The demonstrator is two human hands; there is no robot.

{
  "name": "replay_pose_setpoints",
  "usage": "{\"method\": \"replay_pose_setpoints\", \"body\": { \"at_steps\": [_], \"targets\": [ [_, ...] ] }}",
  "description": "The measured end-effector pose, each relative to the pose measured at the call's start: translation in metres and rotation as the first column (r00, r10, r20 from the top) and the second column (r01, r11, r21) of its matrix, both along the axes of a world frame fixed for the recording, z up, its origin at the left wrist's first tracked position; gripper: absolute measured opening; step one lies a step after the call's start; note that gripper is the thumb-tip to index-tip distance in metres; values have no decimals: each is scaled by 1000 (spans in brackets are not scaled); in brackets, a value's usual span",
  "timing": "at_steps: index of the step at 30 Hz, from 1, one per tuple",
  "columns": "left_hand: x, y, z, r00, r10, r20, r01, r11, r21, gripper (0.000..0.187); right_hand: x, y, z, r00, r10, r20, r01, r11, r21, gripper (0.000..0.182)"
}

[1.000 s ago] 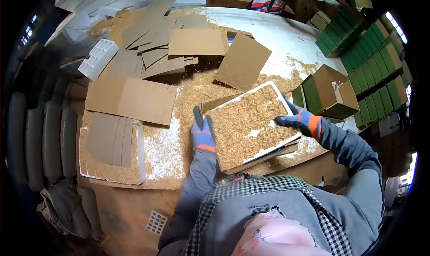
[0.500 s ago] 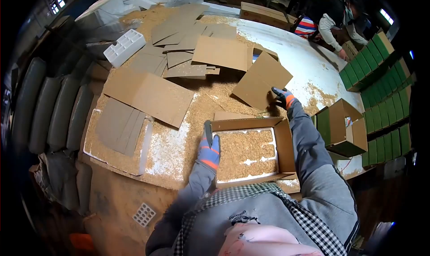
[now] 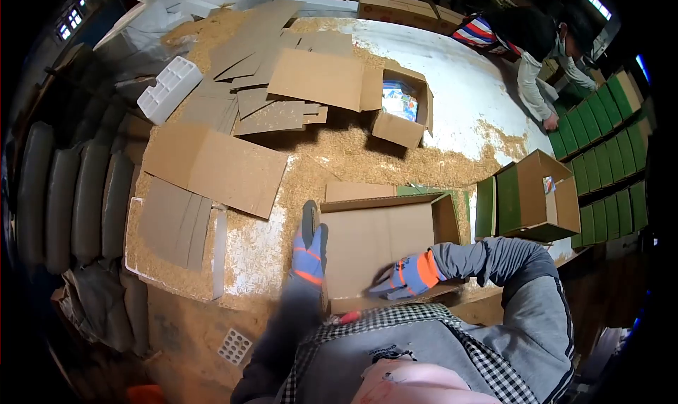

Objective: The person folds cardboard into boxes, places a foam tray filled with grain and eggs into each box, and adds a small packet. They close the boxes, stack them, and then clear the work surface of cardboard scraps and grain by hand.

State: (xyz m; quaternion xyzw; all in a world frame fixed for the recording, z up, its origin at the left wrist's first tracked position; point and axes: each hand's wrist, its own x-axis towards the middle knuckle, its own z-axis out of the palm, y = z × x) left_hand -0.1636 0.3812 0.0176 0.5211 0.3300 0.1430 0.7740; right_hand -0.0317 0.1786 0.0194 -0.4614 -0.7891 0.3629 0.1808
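Box (image 3: 446,224), head view: open-topped, on the surface (image 3: 459,65) right in front of you, brown cardboard panel (image 3: 374,234) lying flat inside. Your left hand (image 3: 308,252) is at the box's left wall, fingers pointing away from you; can't tell if they pinch it. Your right hand (image 3: 408,275) is over the panel's near right part, fingers low on it, blurred, can't tell how wide. Beyond the box: loose tan flakes (image 3: 339,157), open carton (image 3: 395,130) with printed packets (image 3: 400,102). On your right, green-and-brown box (image 3: 526,192), then stacked green boxes (image 3: 600,150), co-worker (image 3: 530,37) bent over near them.
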Motion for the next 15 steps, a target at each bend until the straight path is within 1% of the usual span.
{"method": "replay_pose_setpoints", "body": {
  "at_steps": [1, 2, 3, 4, 5, 6, 7, 8, 9, 10, 12, 13, 14, 15],
  "targets": [
    [-1, -2, 5, 1000, 20, 17, -19, 998, -64, 50, 20, 23, 38, 1000, 13, -12, -10, 986, 167, 41],
    [-1, -4, 8, 1000, 14, 17, -13, 998, -59, 51, 45, 38, 81, 956, -240, -167, 257, 963, 83, 38],
    [-1, -5, 11, 1000, 8, 17, -7, 999, -54, 53, 75, 55, 111, 827, -481, -290, 491, 870, -40, 36],
    [-1, -6, 14, 1000, 2, 17, -1, 999, -49, 55, 110, 78, 122, 517, -788, -333, 745, 606, -278, 32],
    [1, -9, 15, 1000, -9, -25, 8, 1000, -16, 55, 177, 91, 77, 526, -824, -213, 849, 495, 184, 36],
    [3, -7, 13, 999, -13, -33, 14, 1000, 27, 54, 235, 102, 50, 490, -872, -10, 854, 477, 209, 45],
    [6, -6, 12, 999, -17, -41, 20, 997, 70, 54, 286, 110, 11, 395, -870, 296, 823, 478, 307, 51],
    [8, -5, 10, 999, -19, -49, 25, 993, 113, 54, 325, 121, -24, 230, -796, 560, 769, 502, 397, 57],
    [8, -2, 11, 998, -41, -56, 50, 984, 171, 54, 345, 134, -46, 158, -692, 705, 774, 530, 347, 61],
    [8, -1, 10, 997, -41, -62, 52, 979, 198, 54, 351, 144, -56, 83, -561, 824, 788, 543, 290, 65],
    [10, 3, 8, 996, -40, -77, 58, 966, 250, 55, 355, 144, -68, 25, -633, 774, 816, 460, 350, 63],
    [9, 4, 14, 994, -61, -92, 85, 953, 290, 55, 348, 142, -48, 58, -651, 757, 787, 496, 366, 43],
    [9, 1, 14, 995, -61, -74, 80, 954, 289, 55, 342, 138, -34, 90, -662, 744, 757, 531, 381, 30],
    [10, -1, 13, 996, -62, -57, 76, 955, 288, 56, 342, 130, -33, 84, -768, 635, 763, 459, 455, 30]
  ]
}}
